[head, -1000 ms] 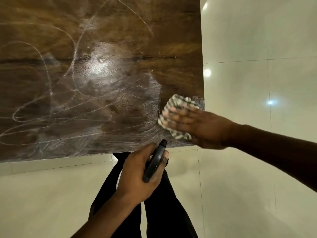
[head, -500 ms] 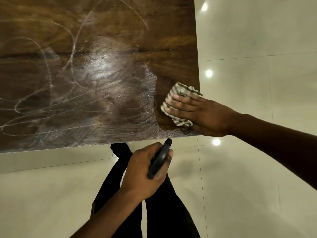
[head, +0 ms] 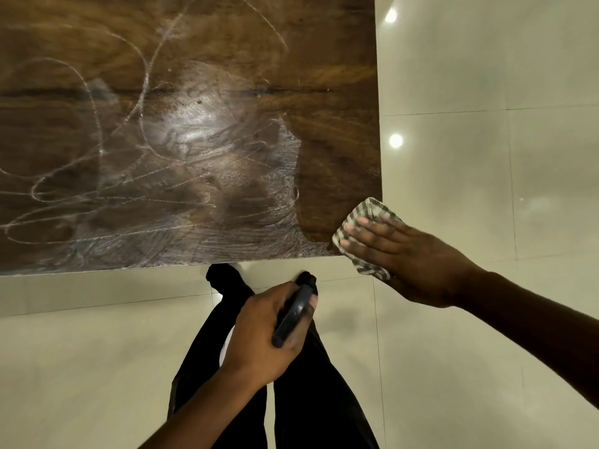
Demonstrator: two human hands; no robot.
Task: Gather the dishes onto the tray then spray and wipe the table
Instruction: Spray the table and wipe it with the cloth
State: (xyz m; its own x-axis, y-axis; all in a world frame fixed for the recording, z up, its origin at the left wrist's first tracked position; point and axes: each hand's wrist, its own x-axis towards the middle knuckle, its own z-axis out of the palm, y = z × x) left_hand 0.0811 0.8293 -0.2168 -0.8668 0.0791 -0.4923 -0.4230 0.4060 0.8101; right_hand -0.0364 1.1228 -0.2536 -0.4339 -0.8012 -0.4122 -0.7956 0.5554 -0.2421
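Dark-brown wood grain fills the upper left and centre of the frame, where a table (head: 227,43) carries pale swirls and looping streaks of wet film, with a bright glare at its middle. A strip of drier, plain brown wood runs down the table's right side to its lower-right corner.

On that corner lies a grey-and-white checked cloth (head: 368,210), part of it hanging past the table's edge. The right grip (head: 402,254), a bare hand, is released: its fingers lie straight and flat on the cloth, pressing it to the wood.

Below the table's near edge, at lower centre, the left grip (head: 259,335) is clenched round a spray bottle (head: 293,315), clear of the table and held over the person's black trousers (head: 311,400).

Glossy cream floor tiles (head: 486,319) take up the right side and bottom of the frame, crossed by thin grout lines. Two round spots of reflected light (head: 395,140) shine on them at upper right.

Only the spray bottle's black top shows; its body is hidden behind the fingers and palm. The table is cut off by the top and left edges of the frame. The fingers cover much of the cloth's middle. The right forearm runs out at the right edge, and the left forearm and the trousers at the bottom. A dark shape at the table's near edge, above the trousers, is too dim to make out.
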